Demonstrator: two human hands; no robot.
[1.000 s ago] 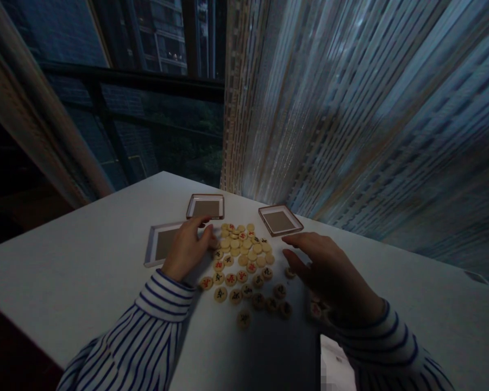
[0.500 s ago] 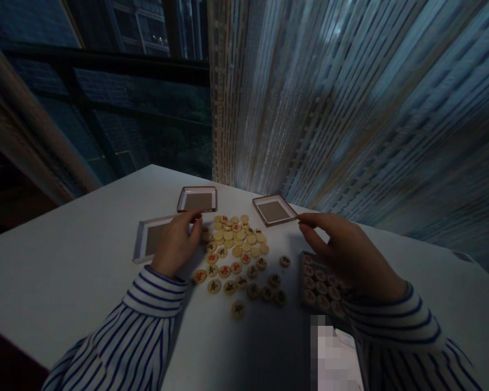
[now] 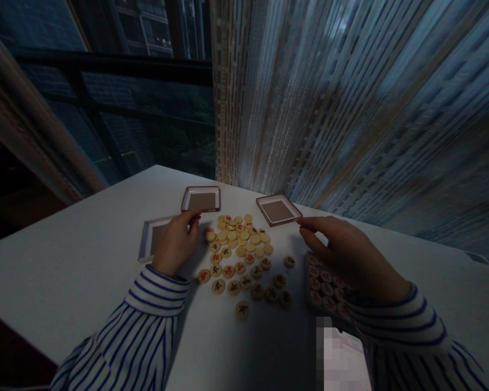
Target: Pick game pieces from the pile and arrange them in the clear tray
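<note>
Round Chinese chess pieces [image 3: 232, 235] lie spread over the white table, some face up with red or black characters, others showing blank sides. Just left of the heap is my left hand [image 3: 177, 239], its fingers loosely curled and the thumb a little apart, nothing visible in it. A piece [image 3: 209, 231] sits close to its fingertips. My right hand [image 3: 338, 239] hovers over the right side, index finger stretched out and thumb apart, with no piece seen between them. Below it stands a box [image 3: 308, 282] of pieces with red characters, partly hidden by hand and sleeve.
Shallow trays stand beyond the pieces: one tray [image 3: 182, 200] at the back left and another tray [image 3: 264, 214] at the back right. A third tray [image 3: 145, 239] is partly behind my left hand. Curtains [image 3: 261, 108] hang past the table's far edge [image 3: 236, 187].
My left hand has drawn slightly away from the piece by its fingertips. My right hand keeps nearly the same pose. The whole view has shifted a little.
</note>
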